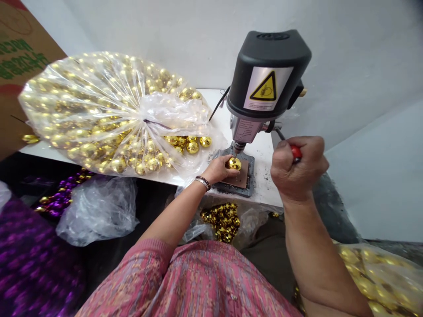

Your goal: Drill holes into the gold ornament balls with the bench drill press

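Note:
My left hand [220, 169] pinches a gold faceted ball [235, 164] over the brown pad on the metal base [250, 176] of a drill press [269, 75]. The drill's bit points down at the top of the ball; whether it has entered the ball is too small to tell. At the right of the machine, my right hand [299, 165] is wrapped round the red-knobbed lever [296, 153].
A big clear bag of gold balls [99, 114] covers the table's left part. Dark shavings lie on the white table [262, 154]. More gold balls [224, 220] sit below its front edge. Purple balls [59, 202] and a cardboard box [26, 48] are at left.

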